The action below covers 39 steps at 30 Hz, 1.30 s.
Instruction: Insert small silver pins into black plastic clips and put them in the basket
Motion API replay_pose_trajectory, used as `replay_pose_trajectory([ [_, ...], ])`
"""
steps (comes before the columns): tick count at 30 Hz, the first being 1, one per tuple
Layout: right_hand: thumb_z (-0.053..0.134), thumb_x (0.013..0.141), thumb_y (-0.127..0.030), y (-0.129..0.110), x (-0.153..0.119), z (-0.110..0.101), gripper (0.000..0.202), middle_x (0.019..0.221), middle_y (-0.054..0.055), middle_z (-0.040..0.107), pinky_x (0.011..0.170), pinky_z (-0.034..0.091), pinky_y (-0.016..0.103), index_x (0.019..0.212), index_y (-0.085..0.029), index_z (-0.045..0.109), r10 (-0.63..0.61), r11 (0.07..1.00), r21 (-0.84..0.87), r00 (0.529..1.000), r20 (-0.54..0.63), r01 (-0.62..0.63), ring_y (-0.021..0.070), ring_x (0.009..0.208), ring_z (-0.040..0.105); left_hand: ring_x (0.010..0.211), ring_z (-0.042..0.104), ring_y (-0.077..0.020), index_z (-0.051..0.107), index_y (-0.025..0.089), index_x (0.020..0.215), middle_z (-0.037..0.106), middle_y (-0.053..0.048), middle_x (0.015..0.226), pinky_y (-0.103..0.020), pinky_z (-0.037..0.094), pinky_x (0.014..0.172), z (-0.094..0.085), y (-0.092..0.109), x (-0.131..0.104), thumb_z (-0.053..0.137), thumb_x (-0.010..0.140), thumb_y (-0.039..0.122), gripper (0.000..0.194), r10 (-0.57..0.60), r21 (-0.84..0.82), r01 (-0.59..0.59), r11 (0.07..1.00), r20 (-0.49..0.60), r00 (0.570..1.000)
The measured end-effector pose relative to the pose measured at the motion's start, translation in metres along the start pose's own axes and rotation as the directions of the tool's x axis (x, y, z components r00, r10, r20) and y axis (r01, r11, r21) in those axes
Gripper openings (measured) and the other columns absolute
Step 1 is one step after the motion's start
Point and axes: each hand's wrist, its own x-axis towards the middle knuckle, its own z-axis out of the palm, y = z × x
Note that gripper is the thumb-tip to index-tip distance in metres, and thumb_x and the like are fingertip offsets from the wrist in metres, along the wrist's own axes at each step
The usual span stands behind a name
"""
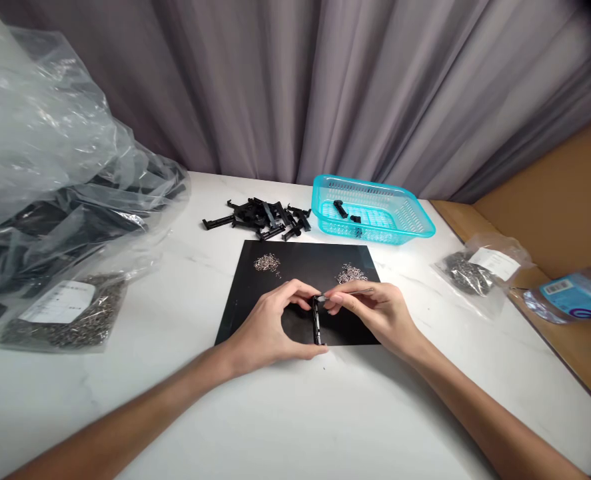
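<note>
My left hand (270,320) grips a narrow black plastic part (317,327) by its two ends, thumb at the near end and fingers at the far end. The part stands lengthwise over the black mat (255,300). My right hand (375,310) pinches a thin metal tool (358,291), probably tweezers, whose tip is at the far end of the part. Two piles of tiny metal pieces lie on the mat, one at the back left (266,263) and one at the back right (351,274).
Behind the mat lie a heap of black parts (268,217) and a blue basket (422,230) holding a few of them. Plastic bags of metal pieces rest at the left (88,320) and right (468,273). A blue packet (575,297) lies far right.
</note>
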Motion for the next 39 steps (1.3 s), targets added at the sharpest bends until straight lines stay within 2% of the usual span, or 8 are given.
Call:
replay_pose_trajectory([
  [12,0.071,0.095,-0.032,-0.0035,-0.0004,0.0016,0.015,0.082,0.003,0.079,0.073,0.063,0.028,0.095,-0.022,0.082,0.0,0.999,-0.033,1.0,0.011,0.0,0.0163,0.075,0.075,0.1,0.068,-0.0241,0.064,0.021,0.113,0.072,-0.005,0.112,-0.042,0.056,0.091,0.0011,0.0035,0.0001,0.093,0.062,0.028,0.059,0.006,0.018,-0.006,1.0,-0.005,1.0],
  [19,0.07,0.096,-0.037,-0.0036,0.0002,0.0002,0.02,0.083,0.005,0.079,0.074,0.064,0.034,0.094,-0.02,0.08,0.026,0.999,-0.041,0.999,0.021,-0.025,0.0198,0.076,0.075,0.1,0.067,-0.0243,0.064,0.021,0.112,0.072,-0.006,0.111,-0.042,0.056,0.091,0.0013,0.0024,0.0,0.093,0.062,0.028,0.059,0.01,0.024,-0.01,1.0,-0.002,1.0],
  [27,0.07,0.095,-0.038,-0.0042,0.0009,0.0018,0.021,0.082,0.005,0.078,0.075,0.063,0.033,0.092,-0.019,0.079,0.074,0.997,-0.013,0.997,0.022,-0.074,0.0192,0.076,0.075,0.102,0.067,-0.0246,0.063,0.022,0.113,0.071,-0.005,0.112,-0.044,0.056,0.094,0.0,0.0039,0.0012,0.093,0.062,0.028,0.06,0.0,0.011,-0.001,1.0,0.019,1.0],
  [30,0.069,0.096,-0.041,-0.0047,0.0009,-0.0003,0.023,0.083,0.005,0.077,0.074,0.061,0.034,0.093,-0.02,0.077,0.065,0.998,-0.014,0.997,-0.032,-0.066,0.0193,0.075,0.073,0.105,0.067,-0.0242,0.063,0.022,0.114,0.07,-0.005,0.114,-0.043,0.056,0.098,-0.0021,0.0062,0.0022,0.094,0.062,0.031,0.062,0.01,-0.047,-0.008,0.999,0.029,1.0],
  [32,0.061,0.101,-0.045,-0.0049,0.0012,-0.0031,0.03,0.082,0.005,0.074,0.073,0.058,0.033,0.091,-0.02,0.075,0.007,0.998,-0.062,0.992,-0.13,-0.015,0.0181,0.074,0.07,0.104,0.067,-0.0237,0.063,0.021,0.114,0.069,-0.005,0.114,-0.043,0.057,0.098,-0.0035,0.0074,0.0023,0.095,0.061,0.031,0.063,0.012,-0.071,-0.01,0.997,0.023,1.0],
  [35,0.044,0.107,-0.049,-0.0046,0.0025,-0.0067,0.045,0.081,0.005,0.064,0.076,0.052,0.033,0.077,-0.021,0.064,-0.106,0.979,-0.196,0.959,-0.265,0.054,0.0175,0.077,0.061,0.101,0.067,-0.0236,0.062,0.021,0.114,0.068,-0.006,0.115,-0.043,0.058,0.096,-0.0049,0.0075,0.0019,0.096,0.059,0.032,0.065,-0.003,-0.079,0.004,0.997,0.018,1.0],
  [37,0.04,0.108,-0.05,-0.0042,0.0033,-0.0067,0.047,0.081,0.004,0.059,0.078,0.049,0.033,0.073,-0.022,0.055,-0.133,0.969,-0.238,0.95,-0.282,0.065,0.0183,0.08,0.058,0.102,0.067,-0.0238,0.062,0.021,0.115,0.067,-0.007,0.116,-0.044,0.059,0.096,-0.0051,0.0065,0.0019,0.095,0.06,0.033,0.065,-0.006,-0.079,0.007,0.997,0.022,1.0],
  [39,0.038,0.108,-0.05,-0.0042,0.0034,-0.0041,0.045,0.081,0.003,0.057,0.076,0.047,0.032,0.076,-0.022,0.053,-0.107,0.968,-0.248,0.961,-0.257,0.041,0.0178,0.077,0.056,0.102,0.067,-0.0238,0.062,0.022,0.116,0.067,-0.006,0.116,-0.044,0.058,0.096,-0.0051,0.0051,0.0023,0.095,0.06,0.033,0.066,0.0,-0.076,0.002,0.997,0.023,1.0],
])
